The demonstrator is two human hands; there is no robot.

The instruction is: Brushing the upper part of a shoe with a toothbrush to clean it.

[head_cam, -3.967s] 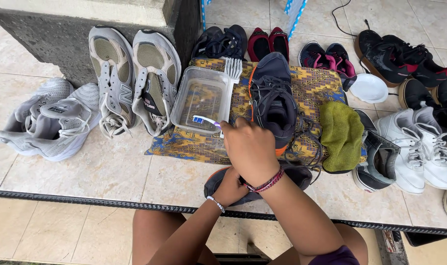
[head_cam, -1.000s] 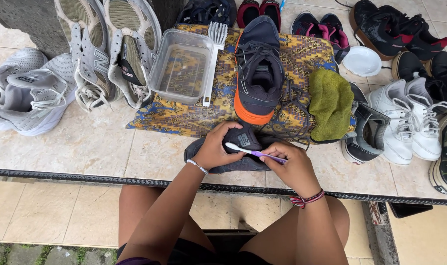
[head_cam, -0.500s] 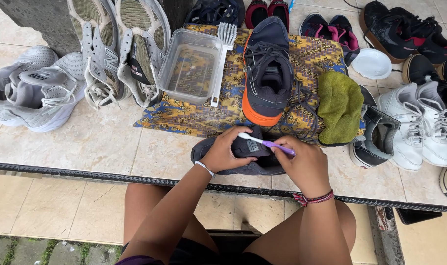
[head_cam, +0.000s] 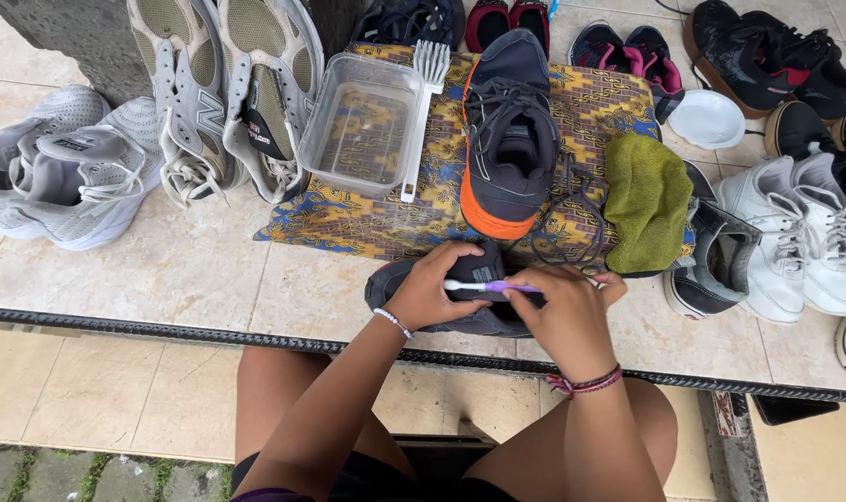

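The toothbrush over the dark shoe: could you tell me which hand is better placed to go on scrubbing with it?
The right hand, probably: it grips the purple toothbrush by its handle, bristle end over the dark shoe. The left hand is busy steadying that shoe from its side.

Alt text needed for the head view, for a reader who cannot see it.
Seen from above, a person's left hand steadies a dark grey shoe on a tiled ledge while the right hand holds a purple toothbrush against it. Beyond lie a patterned cloth, a clear water tub, a green rag and many other shoes.
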